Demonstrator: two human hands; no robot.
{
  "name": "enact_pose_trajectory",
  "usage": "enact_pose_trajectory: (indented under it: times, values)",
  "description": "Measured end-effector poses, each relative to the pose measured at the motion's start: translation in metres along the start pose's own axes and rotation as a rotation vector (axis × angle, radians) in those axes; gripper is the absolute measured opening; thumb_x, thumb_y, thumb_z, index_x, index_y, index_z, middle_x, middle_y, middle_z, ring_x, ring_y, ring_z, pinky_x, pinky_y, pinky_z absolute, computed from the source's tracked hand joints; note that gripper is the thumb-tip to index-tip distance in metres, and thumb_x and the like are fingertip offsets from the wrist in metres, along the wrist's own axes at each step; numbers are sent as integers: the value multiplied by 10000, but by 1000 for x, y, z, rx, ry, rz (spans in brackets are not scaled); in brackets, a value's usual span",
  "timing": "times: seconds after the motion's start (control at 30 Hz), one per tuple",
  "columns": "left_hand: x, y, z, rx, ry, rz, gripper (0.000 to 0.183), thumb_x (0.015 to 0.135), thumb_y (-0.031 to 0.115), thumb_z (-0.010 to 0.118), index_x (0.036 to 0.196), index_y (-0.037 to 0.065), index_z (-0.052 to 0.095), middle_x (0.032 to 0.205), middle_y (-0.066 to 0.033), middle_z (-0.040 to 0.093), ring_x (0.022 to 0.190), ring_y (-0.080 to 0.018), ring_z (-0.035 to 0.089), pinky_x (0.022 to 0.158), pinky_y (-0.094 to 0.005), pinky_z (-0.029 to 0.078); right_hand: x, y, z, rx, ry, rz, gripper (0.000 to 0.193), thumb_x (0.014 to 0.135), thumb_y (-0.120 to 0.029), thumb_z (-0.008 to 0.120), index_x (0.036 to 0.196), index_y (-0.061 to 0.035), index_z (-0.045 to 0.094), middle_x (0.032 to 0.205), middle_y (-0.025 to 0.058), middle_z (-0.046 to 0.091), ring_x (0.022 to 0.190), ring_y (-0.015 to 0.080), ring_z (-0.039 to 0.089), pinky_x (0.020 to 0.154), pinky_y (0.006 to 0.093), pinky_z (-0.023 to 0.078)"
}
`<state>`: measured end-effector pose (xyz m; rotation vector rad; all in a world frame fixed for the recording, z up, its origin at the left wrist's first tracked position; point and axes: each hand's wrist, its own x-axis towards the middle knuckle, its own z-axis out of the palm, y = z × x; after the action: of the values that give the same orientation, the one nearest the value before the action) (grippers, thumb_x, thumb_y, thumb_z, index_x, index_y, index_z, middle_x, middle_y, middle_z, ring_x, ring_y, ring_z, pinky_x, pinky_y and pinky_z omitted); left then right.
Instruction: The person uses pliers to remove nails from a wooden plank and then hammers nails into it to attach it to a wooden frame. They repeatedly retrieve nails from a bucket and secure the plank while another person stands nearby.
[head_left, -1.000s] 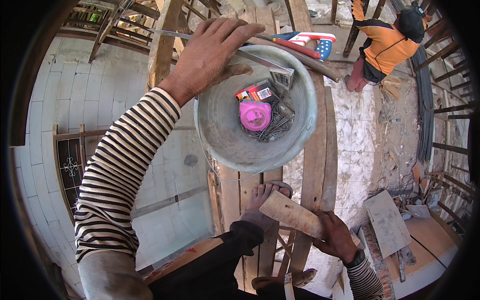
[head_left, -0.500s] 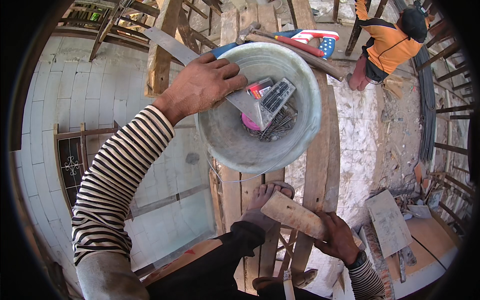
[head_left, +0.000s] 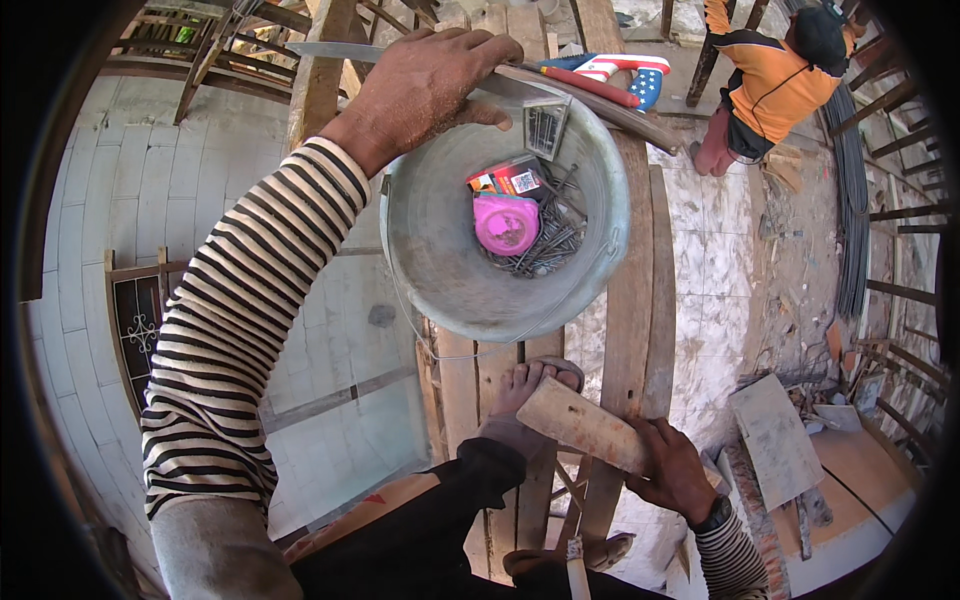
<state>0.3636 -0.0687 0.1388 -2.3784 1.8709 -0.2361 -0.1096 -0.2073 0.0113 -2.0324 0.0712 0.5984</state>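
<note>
My left hand [head_left: 430, 85] is over the far left rim of a grey bucket [head_left: 425, 270], thumb stretched apart from the fingers and nothing plainly gripped. It covers the head of a hammer, whose wooden handle [head_left: 650, 130] runs out to the right. A metal try square's stock [head_left: 545, 128] leans inside the bucket's far wall; a metal blade [head_left: 335, 50] shows left of the hand. Inside the bucket lie a pink tape measure [head_left: 505, 225], a red-and-black small box [head_left: 515, 178] and many nails [head_left: 550, 245]. Lower right, my right hand [head_left: 675, 470] grips a short wooden board [head_left: 582, 425].
Beyond the bucket lie a saw with a flag-patterned handle [head_left: 650, 85] and a red pencil-like tool [head_left: 600, 88]. Planks [head_left: 460, 400] carry the bucket and my foot [head_left: 520, 385]. Another person in orange [head_left: 775, 90] is at upper right. Rubble and boards [head_left: 775, 440] lie lower right.
My left hand has moved up and right toward the bucket's far rim. The try square has shifted to the far wall, uncovering the tape measure. My right hand stays with the board.
</note>
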Motion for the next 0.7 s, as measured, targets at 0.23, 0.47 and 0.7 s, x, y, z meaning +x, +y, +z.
enact_pose_trajectory:
  times: [0.23, 0.47, 0.7]
  values:
    - [-12, 10, 6, 115, 145, 42, 630, 790, 487, 759, 1313, 183, 582, 1312, -65, 593, 1246, -292, 552, 1075, -480, 427, 1, -5, -4, 3, -13, 18, 885, 661, -216, 835, 1443, -57, 452, 1224, 187, 565, 1063, 394, 609, 892, 472, 506]
    - [-46, 47, 8, -17, -165, 185, 620, 771, 402, 803, 1291, 134, 596, 1258, -100, 585, 1202, -319, 555, 1054, -469, 470, 0, -7, -3, -3, 6, 30, 866, 666, -200, 832, 1435, -60, 459, 1227, 188, 563, 1062, 402, 604, 895, 473, 495]
    - [-67, 76, 55, -141, -461, -75, 617, 778, 343, 807, 1287, 80, 577, 1300, -122, 578, 1252, -309, 552, 1039, -442, 488, 3, -5, -1, -23, 8, -4, 858, 659, -203, 837, 1423, -60, 474, 1217, 185, 571, 1019, 401, 616, 866, 469, 495]
